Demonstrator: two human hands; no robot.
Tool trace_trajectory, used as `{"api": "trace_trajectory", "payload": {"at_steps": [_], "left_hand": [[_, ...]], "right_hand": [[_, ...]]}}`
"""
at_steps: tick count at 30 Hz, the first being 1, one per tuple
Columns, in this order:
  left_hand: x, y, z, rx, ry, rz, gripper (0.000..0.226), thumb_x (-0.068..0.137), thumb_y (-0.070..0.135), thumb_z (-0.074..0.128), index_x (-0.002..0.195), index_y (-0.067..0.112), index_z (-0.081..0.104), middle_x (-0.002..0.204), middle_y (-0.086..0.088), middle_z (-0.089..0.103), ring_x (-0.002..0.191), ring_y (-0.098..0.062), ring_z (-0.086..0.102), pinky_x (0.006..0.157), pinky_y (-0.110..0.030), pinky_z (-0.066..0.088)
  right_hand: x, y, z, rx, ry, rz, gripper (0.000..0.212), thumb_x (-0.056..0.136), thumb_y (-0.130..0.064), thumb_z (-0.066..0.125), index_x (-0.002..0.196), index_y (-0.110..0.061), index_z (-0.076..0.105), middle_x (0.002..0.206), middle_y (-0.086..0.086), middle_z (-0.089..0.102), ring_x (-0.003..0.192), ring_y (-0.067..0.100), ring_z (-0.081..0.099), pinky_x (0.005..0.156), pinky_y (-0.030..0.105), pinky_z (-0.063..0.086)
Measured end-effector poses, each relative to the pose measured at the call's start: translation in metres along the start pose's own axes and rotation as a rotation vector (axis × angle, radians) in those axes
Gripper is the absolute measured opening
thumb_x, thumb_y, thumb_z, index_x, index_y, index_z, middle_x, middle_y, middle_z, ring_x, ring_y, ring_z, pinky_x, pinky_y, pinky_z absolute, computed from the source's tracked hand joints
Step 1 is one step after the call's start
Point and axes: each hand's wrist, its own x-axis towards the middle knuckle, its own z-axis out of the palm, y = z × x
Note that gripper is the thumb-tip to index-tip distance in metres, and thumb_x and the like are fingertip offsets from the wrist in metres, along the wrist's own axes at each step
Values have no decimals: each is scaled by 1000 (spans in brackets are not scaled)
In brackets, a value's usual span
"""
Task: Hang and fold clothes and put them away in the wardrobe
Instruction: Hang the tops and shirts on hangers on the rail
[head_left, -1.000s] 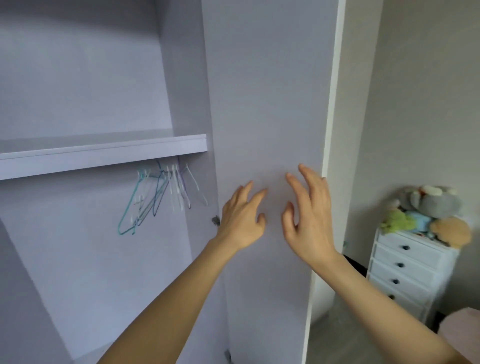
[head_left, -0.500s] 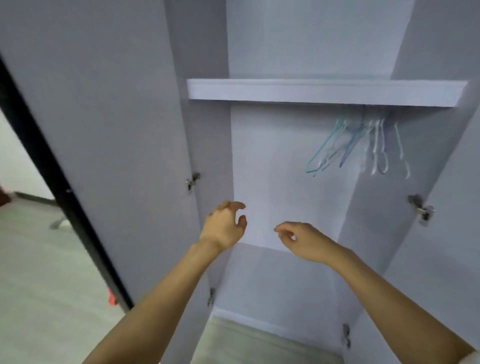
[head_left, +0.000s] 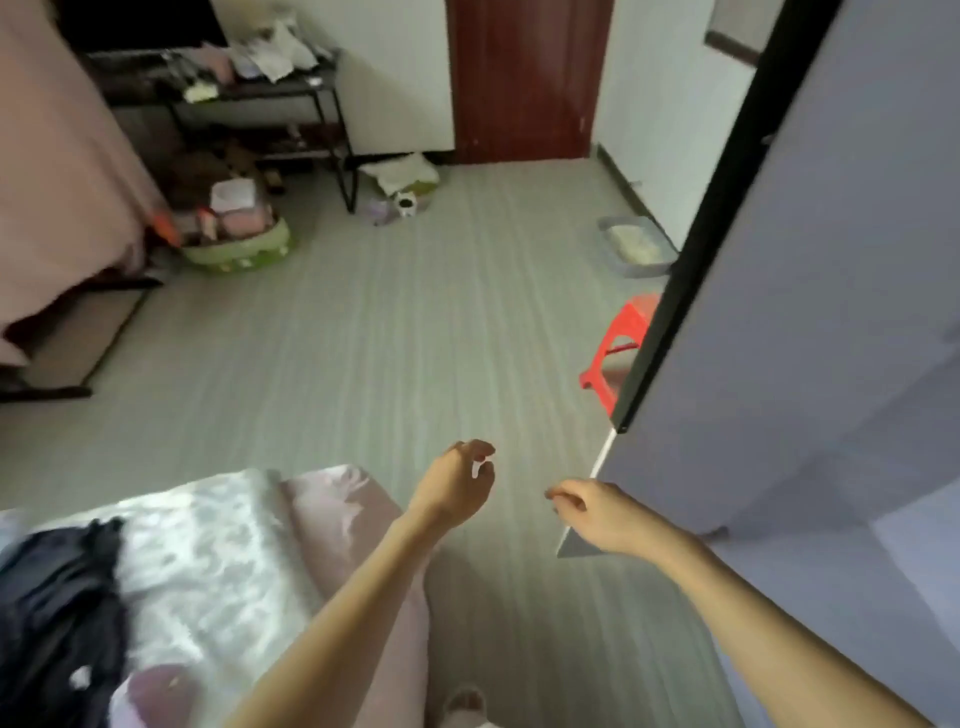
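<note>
My left hand (head_left: 457, 486) hangs over the grey floor with its fingers loosely curled and nothing in them. My right hand (head_left: 597, 512) is beside it, also loosely curled and empty, just in front of the lower corner of the open lilac wardrobe door (head_left: 810, 291). A dark garment (head_left: 57, 587) lies on the bed (head_left: 218, 540) at the lower left, well left of both hands. The wardrobe's inside and its hangers are out of view.
A red plastic stool (head_left: 621, 338) stands behind the door's black edge. A grey tray (head_left: 636, 249) sits by the wall. A green basket (head_left: 239, 244) with items and a black rack (head_left: 270, 104) are at the far left. A dark red room door (head_left: 524, 78) is at the back.
The view has swung left and down, from the wardrobe's inside to the floor and bed. Both hands came off the right door, dropped lower, and their fingers curled in.
</note>
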Motion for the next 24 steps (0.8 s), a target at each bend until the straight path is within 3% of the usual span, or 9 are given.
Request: {"api": "trace_trajectory", "payload": {"at_steps": [5, 9, 13, 17, 21, 24], "left_hand": [[-91, -124, -56, -102, 306, -391, 34, 92, 13, 47, 124, 10, 56, 125, -8, 59, 113, -24, 57, 94, -29, 43], [-167, -196, -97, -174, 527, -608, 32, 90, 10, 49, 120, 8, 58, 119, -10, 59, 107, -24, 58, 92, -29, 42], [-250, -280, -119, -156, 635, -825, 27, 84, 20, 44, 99, 7, 62, 100, -14, 61, 97, -31, 57, 77, -31, 38], [-301, -354, -115, -111, 704, -1012, 42, 89, 14, 49, 131, 9, 49, 131, -13, 46, 122, -29, 43, 100, -35, 36], [-329, -428, -136, 15, 742, -1137, 55, 87, 18, 49, 140, 12, 35, 147, -14, 28, 134, -32, 25, 105, -46, 32], [-338, -489, -165, 145, 661, -1166, 69, 90, 26, 51, 149, 20, 16, 156, -12, 5, 140, -34, 10, 106, -49, 29]], "right_hand": [[60, -97, 85, -164, -244, -258, 32, 98, -24, 38, 123, -18, 58, 126, 4, 60, 115, 20, 54, 94, 25, 40], [76, -180, 156, -274, -359, -419, 33, 99, -23, 37, 126, -18, 55, 133, 3, 55, 121, 21, 50, 95, 24, 37], [77, -261, 251, -352, -536, -578, 35, 98, -20, 38, 129, -16, 52, 135, 2, 53, 122, 19, 50, 98, 23, 36], [81, -312, 329, -435, -637, -645, 37, 97, -18, 37, 131, -15, 49, 132, 4, 54, 117, 19, 52, 95, 26, 39], [96, -349, 402, -506, -694, -636, 38, 96, -17, 35, 132, -13, 47, 129, 7, 54, 112, 22, 54, 94, 34, 44], [109, -380, 452, -529, -731, -663, 40, 96, -15, 33, 135, -15, 42, 132, 7, 50, 106, 21, 55, 85, 28, 44]]}}
